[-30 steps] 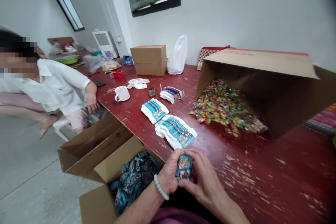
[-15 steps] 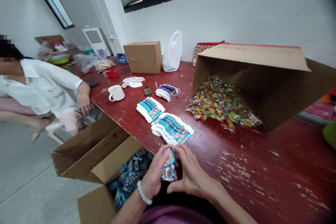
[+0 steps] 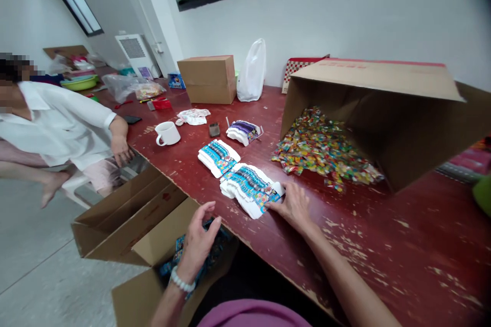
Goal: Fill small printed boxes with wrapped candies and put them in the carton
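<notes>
My left hand (image 3: 196, 239) hangs with its fingers apart over the open cardboard box (image 3: 149, 245) of blue filled packets (image 3: 180, 260) below the table edge; nothing shows in it. My right hand (image 3: 293, 205) reaches across the red table (image 3: 383, 245). Its fingertips pinch the near corner of the top flat packet on the closest fanned stack (image 3: 249, 191). A second blue stack (image 3: 218, 156) and a purple stack (image 3: 243, 132) lie farther back.
A big carton (image 3: 383, 112) lies on its side, spilling colourful wrapped candies (image 3: 322, 150). Behind are a white mug (image 3: 167, 133), a phone (image 3: 214, 129), a closed box (image 3: 208, 79) and a white bag (image 3: 251, 71). A person in a white shirt (image 3: 57, 127) sits at the left.
Both hands held one blue packet at the table edge. Now they have parted: the left dropped over the box without the packet, the right reached forward to the nearest stack.
</notes>
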Available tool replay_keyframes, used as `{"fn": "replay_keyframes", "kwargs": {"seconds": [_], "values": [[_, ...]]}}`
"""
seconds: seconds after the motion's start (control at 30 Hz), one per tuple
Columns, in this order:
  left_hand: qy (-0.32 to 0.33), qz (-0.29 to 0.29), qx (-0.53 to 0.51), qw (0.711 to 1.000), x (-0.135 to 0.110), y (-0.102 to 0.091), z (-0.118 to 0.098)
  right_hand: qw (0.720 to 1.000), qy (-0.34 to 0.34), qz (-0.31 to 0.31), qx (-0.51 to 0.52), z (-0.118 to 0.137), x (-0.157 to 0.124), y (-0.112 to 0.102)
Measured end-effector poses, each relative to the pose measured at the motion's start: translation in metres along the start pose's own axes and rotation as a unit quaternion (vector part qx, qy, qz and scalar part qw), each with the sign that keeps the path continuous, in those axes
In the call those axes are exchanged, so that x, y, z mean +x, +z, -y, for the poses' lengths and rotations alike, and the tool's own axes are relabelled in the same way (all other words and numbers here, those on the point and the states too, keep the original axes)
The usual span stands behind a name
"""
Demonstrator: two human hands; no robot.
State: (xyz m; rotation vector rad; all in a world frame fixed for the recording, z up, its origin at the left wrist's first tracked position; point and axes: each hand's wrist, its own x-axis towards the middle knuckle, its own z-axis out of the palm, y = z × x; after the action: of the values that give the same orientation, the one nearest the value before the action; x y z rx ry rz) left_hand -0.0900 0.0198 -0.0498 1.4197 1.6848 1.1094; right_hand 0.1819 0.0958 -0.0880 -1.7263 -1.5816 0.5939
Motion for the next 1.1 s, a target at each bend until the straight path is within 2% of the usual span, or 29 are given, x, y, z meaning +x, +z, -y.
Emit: {"fn": "replay_keyframes", "kwargs": {"seconds": [0.13, 0.2, 0.27, 0.3, 0.37, 0.4, 0.43, 0.5, 0.57, 0.63, 0.7, 0.83, 0.93, 1.03, 1.1], "values": [[0.091, -0.01, 0.019, 0.996, 0.008, 0.029, -0.029, 0.993, 0.041, -0.007, 0.113, 0.001, 0.002, -0.008], [0.12, -0.016, 0.018, 0.992, 0.015, 0.032, -0.045, 0.981, 0.047, 0.019, 0.187, 0.005, 0.001, -0.019], [0.109, -0.003, -0.015, 0.994, 0.021, 0.03, -0.06, 0.965, 0.046, 0.052, 0.252, 0.014, -0.003, -0.034], [0.086, 0.026, -0.05, 0.995, 0.024, 0.028, -0.067, 0.957, 0.043, 0.068, 0.279, 0.02, -0.006, -0.041], [0.004, 0.154, -0.151, 0.976, 0.024, 0.027, -0.08, 0.943, 0.035, 0.094, 0.317, 0.034, -0.014, -0.053], [-0.047, 0.241, -0.208, 0.947, 0.023, 0.029, -0.085, 0.936, 0.03, 0.106, 0.333, 0.042, -0.018, -0.057], [-0.098, 0.328, -0.259, 0.903, 0.02, 0.032, -0.088, 0.928, 0.025, 0.12, 0.351, 0.05, -0.022, -0.061], [-0.175, 0.467, -0.333, 0.8, 0.012, 0.04, -0.089, 0.907, 0.016, 0.155, 0.391, 0.064, -0.03, -0.066], [-0.205, 0.539, -0.381, 0.722, 0.002, 0.05, -0.084, 0.886, 0.014, 0.193, 0.421, 0.074, -0.036, -0.069], [-0.206, 0.557, -0.416, 0.689, -0.006, 0.057, -0.078, 0.877, 0.017, 0.213, 0.43, 0.082, -0.041, -0.072], [-0.195, 0.546, -0.434, 0.689, -0.01, 0.059, -0.073, 0.873, 0.025, 0.215, 0.437, 0.087, -0.045, -0.074], [-0.176, 0.511, -0.431, 0.723, -0.012, 0.056, -0.078, 0.858, 0.032, 0.21, 0.469, 0.096, -0.055, -0.076], [-0.159, 0.494, -0.405, 0.753, -0.013, 0.05, -0.087, 0.854, 0.035, 0.211, 0.475, 0.098, -0.062, -0.069], [-0.138, 0.473, -0.364, 0.79, -0.018, 0.045, -0.087, 0.866, 0.036, 0.196, 0.458, 0.094, -0.072, -0.055], [-0.132, 0.457, -0.353, 0.806, -0.022, 0.042, -0.078, 0.897, 0.012, 0.168, 0.409, 0.089, -0.081, -0.044]]}}
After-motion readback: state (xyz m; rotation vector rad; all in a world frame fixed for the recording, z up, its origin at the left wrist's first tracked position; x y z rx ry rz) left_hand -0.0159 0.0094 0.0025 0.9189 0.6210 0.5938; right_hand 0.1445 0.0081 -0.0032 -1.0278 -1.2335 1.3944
